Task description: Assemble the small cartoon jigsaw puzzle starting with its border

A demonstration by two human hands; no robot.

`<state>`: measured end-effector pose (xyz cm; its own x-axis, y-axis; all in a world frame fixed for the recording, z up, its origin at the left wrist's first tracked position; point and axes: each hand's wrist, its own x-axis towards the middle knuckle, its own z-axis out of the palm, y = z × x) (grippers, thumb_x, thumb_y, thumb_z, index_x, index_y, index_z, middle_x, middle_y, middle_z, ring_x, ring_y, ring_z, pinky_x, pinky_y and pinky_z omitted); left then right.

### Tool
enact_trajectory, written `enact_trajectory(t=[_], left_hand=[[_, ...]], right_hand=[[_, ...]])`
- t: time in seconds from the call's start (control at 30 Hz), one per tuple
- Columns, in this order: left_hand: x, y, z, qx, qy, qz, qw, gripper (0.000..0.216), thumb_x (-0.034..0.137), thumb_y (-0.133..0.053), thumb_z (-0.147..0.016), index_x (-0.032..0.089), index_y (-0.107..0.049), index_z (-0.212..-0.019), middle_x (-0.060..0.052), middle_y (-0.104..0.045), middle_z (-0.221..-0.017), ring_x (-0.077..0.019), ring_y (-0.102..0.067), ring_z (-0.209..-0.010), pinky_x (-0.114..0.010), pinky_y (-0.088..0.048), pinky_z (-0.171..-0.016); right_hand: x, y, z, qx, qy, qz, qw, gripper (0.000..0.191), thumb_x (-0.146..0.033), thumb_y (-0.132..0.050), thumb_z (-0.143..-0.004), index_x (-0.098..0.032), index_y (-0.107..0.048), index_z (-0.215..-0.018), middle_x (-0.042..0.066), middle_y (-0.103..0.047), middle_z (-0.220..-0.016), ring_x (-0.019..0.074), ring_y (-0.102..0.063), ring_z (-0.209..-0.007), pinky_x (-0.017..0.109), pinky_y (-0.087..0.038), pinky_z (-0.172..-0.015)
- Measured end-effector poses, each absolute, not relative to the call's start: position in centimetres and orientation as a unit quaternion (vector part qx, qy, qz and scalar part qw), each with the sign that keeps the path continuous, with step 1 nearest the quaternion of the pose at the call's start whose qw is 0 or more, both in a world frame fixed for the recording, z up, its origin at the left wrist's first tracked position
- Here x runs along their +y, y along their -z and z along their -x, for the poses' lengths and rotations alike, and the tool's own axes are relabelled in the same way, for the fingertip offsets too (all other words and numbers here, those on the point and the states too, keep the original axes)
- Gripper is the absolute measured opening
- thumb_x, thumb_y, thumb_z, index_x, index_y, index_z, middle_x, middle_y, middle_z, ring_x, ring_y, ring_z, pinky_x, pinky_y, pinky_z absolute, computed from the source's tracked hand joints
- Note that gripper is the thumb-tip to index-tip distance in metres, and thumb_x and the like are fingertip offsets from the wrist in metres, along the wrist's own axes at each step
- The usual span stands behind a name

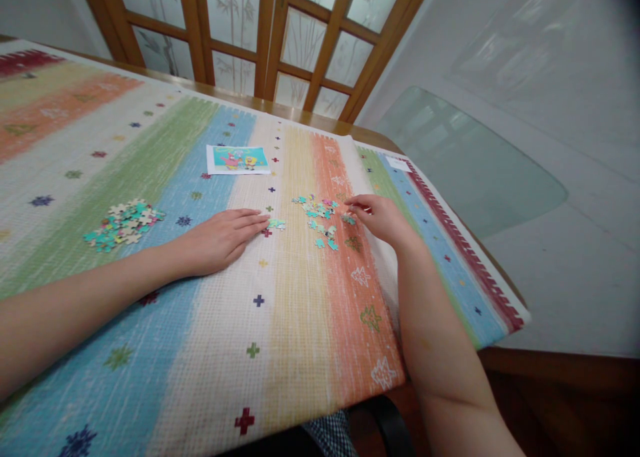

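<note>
Turquoise puzzle pieces (277, 224), left hand (225, 240) stretched flat beside them, right hand (383, 219) near scattered pieces (315, 209), its grip unclear

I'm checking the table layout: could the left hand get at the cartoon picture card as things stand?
Probably yes: the picture card lies beyond the left hand, with only tablecloth showing between them, though that hand seems to touch a few puzzle pieces.

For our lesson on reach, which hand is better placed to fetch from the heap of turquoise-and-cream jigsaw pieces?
Likely the left hand: it is nearer the heap, which lies on its side. The right hand is farther off, beside the small scattered turquoise jigsaw pieces.
</note>
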<state>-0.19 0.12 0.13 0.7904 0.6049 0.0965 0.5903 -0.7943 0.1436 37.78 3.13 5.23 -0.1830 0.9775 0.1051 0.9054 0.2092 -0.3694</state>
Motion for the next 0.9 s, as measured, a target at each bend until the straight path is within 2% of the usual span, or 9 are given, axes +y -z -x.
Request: enact_trajectory(t=[0.3,0.5,0.9], left_hand=[[0.13,-0.27,0.21,0.313,-0.069,-0.945,0.057,0.056,0.022,-0.033,-0.099,0.011,-0.048,-0.152,-0.009,-0.043,-0.162,-0.0231,-0.037,-0.151,-0.042,-0.026,-0.126],[0.22,-0.09,0.38,0.31,-0.078,-0.946,0.057,0.055,0.023,-0.035,-0.1,0.018,-0.047,-0.153,-0.005,-0.043,-0.162,-0.0207,-0.037,-0.151,-0.039,-0.025,-0.126],[0.2,-0.09,0.28,0.313,-0.076,-0.945,0.057,0.055,0.023,-0.033,-0.1,0.014,-0.048,-0.153,-0.008,-0.044,-0.162,-0.0214,-0.037,-0.151,-0.039,-0.024,-0.126]], right_hand=[[3.21,-5.12,-37.94,-0.764,-0.116,0.615,0.158,0.029,-0.016,-0.055,-0.092,-0.019,-0.078,-0.108,0.01,-0.08,-0.107,0.0237,-0.073,-0.093,0.039,-0.056,-0.089],[3.07,-5.32,-37.71,-0.76,-0.112,0.62,0.157,0.03,-0.015,-0.055,-0.091,-0.02,-0.079,-0.108,0.01,-0.08,-0.104,0.0235,-0.074,-0.092,0.04,-0.055,-0.091],[3.17,-5.03,-38.01,-0.767,-0.111,0.612,0.157,0.029,-0.015,-0.056,-0.092,-0.019,-0.078,-0.11,0.01,-0.08,-0.107,0.0235,-0.073,-0.093,0.038,-0.055,-0.089]])
